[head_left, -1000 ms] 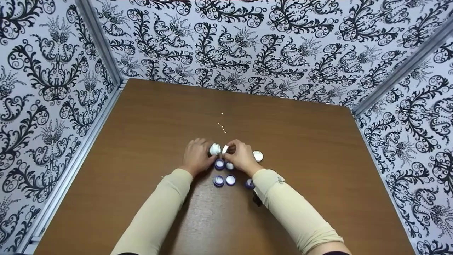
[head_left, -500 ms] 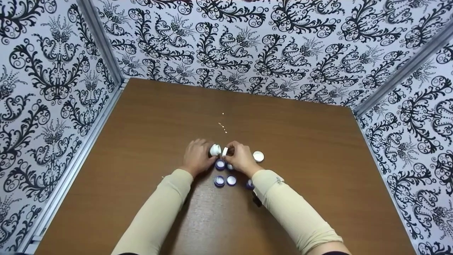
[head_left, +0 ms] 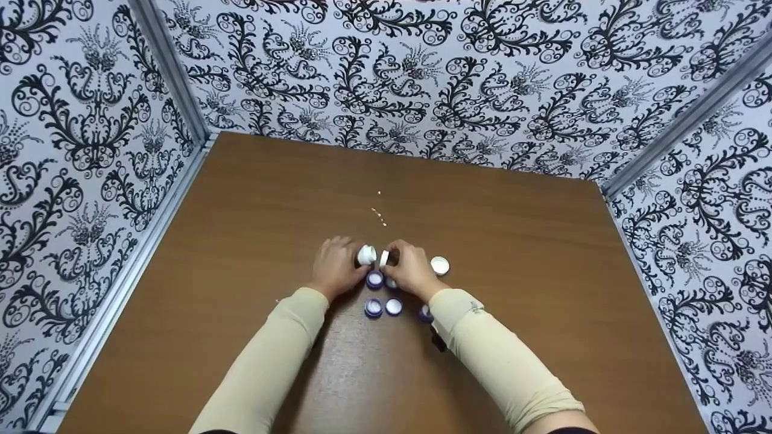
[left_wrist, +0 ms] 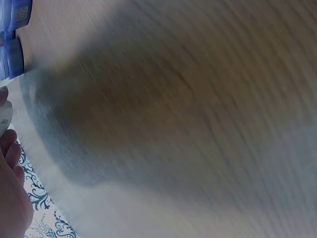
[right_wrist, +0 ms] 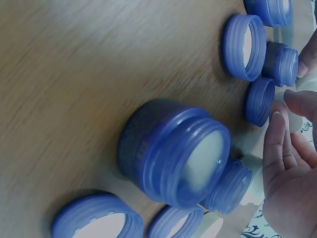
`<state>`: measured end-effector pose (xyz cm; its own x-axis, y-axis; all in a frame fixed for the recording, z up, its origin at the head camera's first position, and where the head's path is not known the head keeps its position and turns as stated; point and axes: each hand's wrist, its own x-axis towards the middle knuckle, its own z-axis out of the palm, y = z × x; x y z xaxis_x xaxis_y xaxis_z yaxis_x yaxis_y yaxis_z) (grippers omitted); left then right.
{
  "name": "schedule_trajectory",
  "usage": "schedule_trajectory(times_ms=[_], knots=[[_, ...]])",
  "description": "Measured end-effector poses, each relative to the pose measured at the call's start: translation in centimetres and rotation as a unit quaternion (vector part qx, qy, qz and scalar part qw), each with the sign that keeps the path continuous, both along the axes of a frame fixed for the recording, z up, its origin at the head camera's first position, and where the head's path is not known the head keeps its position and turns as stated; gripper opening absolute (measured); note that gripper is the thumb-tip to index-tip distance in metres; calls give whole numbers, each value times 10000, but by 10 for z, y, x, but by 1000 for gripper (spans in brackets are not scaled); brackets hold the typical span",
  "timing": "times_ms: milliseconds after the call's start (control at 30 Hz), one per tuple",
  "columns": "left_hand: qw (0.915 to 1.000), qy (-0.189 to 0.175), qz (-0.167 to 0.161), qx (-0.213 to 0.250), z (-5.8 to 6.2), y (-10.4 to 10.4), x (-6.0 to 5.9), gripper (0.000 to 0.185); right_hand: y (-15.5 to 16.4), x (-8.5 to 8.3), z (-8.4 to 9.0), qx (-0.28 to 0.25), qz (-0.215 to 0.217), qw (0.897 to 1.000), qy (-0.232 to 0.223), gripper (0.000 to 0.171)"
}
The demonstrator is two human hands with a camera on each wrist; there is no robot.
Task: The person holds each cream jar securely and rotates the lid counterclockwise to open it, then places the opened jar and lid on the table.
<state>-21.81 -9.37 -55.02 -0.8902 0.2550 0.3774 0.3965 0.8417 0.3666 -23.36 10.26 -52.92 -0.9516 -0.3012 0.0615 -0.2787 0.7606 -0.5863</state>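
Observation:
My left hand [head_left: 339, 265] rests on the table and grips a small white bottle [head_left: 367, 255], tilted with its neck to the right. Just across a narrow gap, my right hand [head_left: 411, 266] pinches a white cap [head_left: 385, 259] on edge. Below them stands an open blue jar [head_left: 374, 279]; a blue lid [head_left: 391, 283] is partly hidden under the right hand. In the right wrist view, the fingers of my right hand [right_wrist: 290, 183] partly cover the white cap. The left wrist view shows only part of my left hand [left_wrist: 12, 198] at its left edge.
Nearer me lie another blue jar [head_left: 373, 308] and a blue lid with white lining [head_left: 393, 306]. A large open blue jar [right_wrist: 173, 148] stands beneath the right wrist. A white lid [head_left: 440, 266] lies to the right. Several small white bits [head_left: 379, 215] dot the table farther back.
The white cap has turned slightly more upright and dropped a little in the right fingers. The left hand and the bottle have barely moved.

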Motion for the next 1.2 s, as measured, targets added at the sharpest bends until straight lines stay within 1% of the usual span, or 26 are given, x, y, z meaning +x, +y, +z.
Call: schedule_trajectory(times_ms=[200, 467, 633, 733, 867, 967, 1100, 1200], knots=[[10000, 60, -9, -33, -3, -1, 0, 41, 0, 0, 1, 129, 109, 9998, 113, 37], [10000, 20, -35, 5, -4, -3, 0, 40, -1, -3, 1, 363, 59, 9993, 119, 38], [9999, -138, 16, -26, -2, -3, 0, 40, -1, -4, 0, 310, 74, 9995, 52, 41], [9998, -171, 37, -43, -2, -3, 1, 41, -1, -4, 0, 298, 47, 9995, 67, 41], [9999, -119, 38, -47, -2, -3, 1, 40, -2, -5, 0, 161, -96, 9998, -43, 38], [10000, -12, 48, -56, -3, -3, 1, 40, -3, -5, 1, 92, -207, 9997, -70, 36], [9999, 66, 75, -49, -4, -3, 1, 40, -4, -6, 1, 123, -219, 9997, 11, 35], [10000, 39, 76, -6, -5, -3, 1, 40, -4, -6, 0, 75, -202, 9998, 27, 35]])
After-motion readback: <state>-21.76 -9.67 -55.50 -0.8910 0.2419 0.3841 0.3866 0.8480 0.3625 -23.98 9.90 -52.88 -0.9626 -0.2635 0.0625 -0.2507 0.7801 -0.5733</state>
